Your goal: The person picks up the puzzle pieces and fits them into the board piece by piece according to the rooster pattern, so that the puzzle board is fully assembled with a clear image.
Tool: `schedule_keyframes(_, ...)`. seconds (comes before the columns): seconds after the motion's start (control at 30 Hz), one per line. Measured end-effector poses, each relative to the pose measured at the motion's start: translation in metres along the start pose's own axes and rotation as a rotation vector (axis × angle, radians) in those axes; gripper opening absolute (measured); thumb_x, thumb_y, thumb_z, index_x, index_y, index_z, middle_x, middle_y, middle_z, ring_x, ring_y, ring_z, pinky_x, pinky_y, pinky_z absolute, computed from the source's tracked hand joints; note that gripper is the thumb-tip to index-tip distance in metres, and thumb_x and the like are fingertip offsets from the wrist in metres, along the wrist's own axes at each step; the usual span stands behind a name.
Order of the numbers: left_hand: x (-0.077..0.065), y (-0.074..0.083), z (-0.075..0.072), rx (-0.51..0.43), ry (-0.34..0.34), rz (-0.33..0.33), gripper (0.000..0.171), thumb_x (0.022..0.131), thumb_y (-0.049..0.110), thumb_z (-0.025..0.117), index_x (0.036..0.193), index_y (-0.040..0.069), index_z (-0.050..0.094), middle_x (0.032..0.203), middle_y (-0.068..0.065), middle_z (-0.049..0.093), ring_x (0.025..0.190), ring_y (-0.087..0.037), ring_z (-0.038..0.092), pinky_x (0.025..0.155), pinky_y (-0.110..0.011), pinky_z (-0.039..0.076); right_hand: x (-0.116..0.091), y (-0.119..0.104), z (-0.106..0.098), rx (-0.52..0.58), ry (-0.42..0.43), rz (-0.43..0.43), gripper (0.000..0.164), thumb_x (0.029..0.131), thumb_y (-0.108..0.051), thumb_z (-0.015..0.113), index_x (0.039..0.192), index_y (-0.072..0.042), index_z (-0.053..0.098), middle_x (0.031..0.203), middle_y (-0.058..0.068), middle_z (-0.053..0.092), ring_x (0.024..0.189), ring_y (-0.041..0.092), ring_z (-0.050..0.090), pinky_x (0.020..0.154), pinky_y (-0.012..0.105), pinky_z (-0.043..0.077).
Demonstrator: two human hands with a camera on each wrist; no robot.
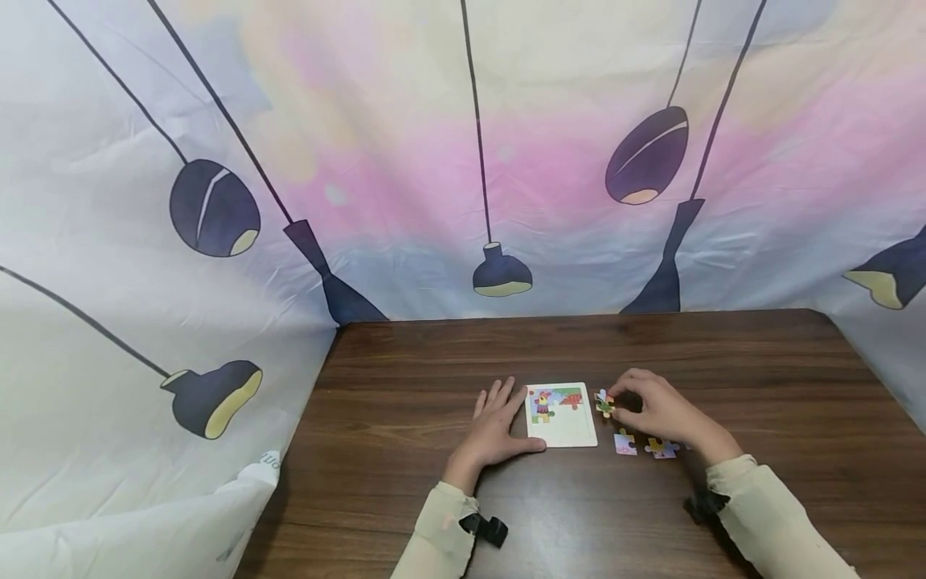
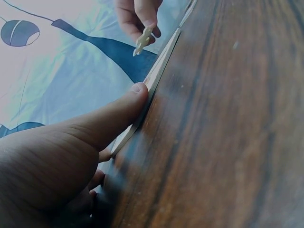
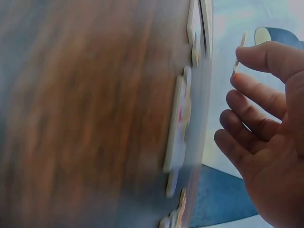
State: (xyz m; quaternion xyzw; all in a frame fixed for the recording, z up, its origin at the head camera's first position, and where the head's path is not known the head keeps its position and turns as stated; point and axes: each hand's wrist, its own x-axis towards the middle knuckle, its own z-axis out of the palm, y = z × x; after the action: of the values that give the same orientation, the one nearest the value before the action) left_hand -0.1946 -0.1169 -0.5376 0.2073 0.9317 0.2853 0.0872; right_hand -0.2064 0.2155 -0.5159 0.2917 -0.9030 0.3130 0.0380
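Observation:
A square white puzzle board (image 1: 571, 430) lies on the table, with several colourful pieces fitted along its top and left side. My left hand (image 1: 495, 430) rests at the board's left edge, fingers spread, the thumb (image 2: 137, 90) touching its near edge. Just right of the board, my right hand (image 1: 658, 406) pinches a puzzle piece (image 1: 604, 404) between thumb and index finger. That piece (image 3: 239, 54) is held up off the table, seen edge-on in the right wrist view; the other fingers are loosely bent.
Loose puzzle pieces lie below the right hand: a pale pink-purple one (image 1: 625, 443) and a yellow and purple one (image 1: 661, 449), with another partly hidden by the wrist. The brown wooden table (image 1: 405, 362) meets a printed cloth (image 1: 427, 161) at its back and sides.

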Motion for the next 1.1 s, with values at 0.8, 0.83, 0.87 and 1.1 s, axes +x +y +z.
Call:
schedule_keyframes(0.8,-0.002,-0.001,0.000,0.023,0.006,-0.003,0.103,0.087,0.055,0.083,0.166,0.012,0.035,0.174,-0.015,0.021,0.162,-0.036,0.011,0.129,-0.058,0.008,0.035,-0.030,0.033,0.006,-0.092,-0.046,0.014,0.091,-0.012,0.080,0.105,-0.012,0.077,0.106,-0.002,0.065,0.104,0.026,0.063,0.087,0.049,0.056)
schedule_keyframes(0.83,-0.003,-0.001,0.002,0.022,0.000,-0.004,0.103,0.087,0.056,0.083,0.166,0.012,0.035,0.174,-0.016,0.021,0.162,-0.037,0.011,0.129,-0.059,0.008,0.035,-0.031,0.035,0.002,-0.099,-0.050,0.013,0.091,-0.011,0.080,0.104,-0.012,0.077,0.105,-0.002,0.065,0.102,0.024,0.063,0.085,0.047,0.056)
schedule_keyframes(0.87,-0.005,-0.001,0.003,0.020,-0.006,-0.007,0.103,0.087,0.056,0.083,0.166,0.012,0.035,0.174,-0.016,0.021,0.162,-0.037,0.011,0.129,-0.059,0.008,0.035,-0.032,0.037,-0.001,-0.106,-0.055,0.012,0.091,-0.011,0.080,0.103,-0.012,0.077,0.104,-0.002,0.065,0.100,0.023,0.062,0.084,0.046,0.056)
schedule_keyframes(1.1,-0.003,-0.001,0.002,-0.002,0.005,0.008,0.101,0.088,0.054,0.083,0.166,0.012,0.035,0.175,-0.014,0.021,0.162,-0.036,0.010,0.129,-0.058,0.008,0.042,-0.038,0.044,-0.024,-0.110,-0.062,0.013,0.089,-0.006,0.081,0.101,-0.010,0.077,0.098,-0.005,0.063,0.094,0.017,0.058,0.083,0.042,0.055)
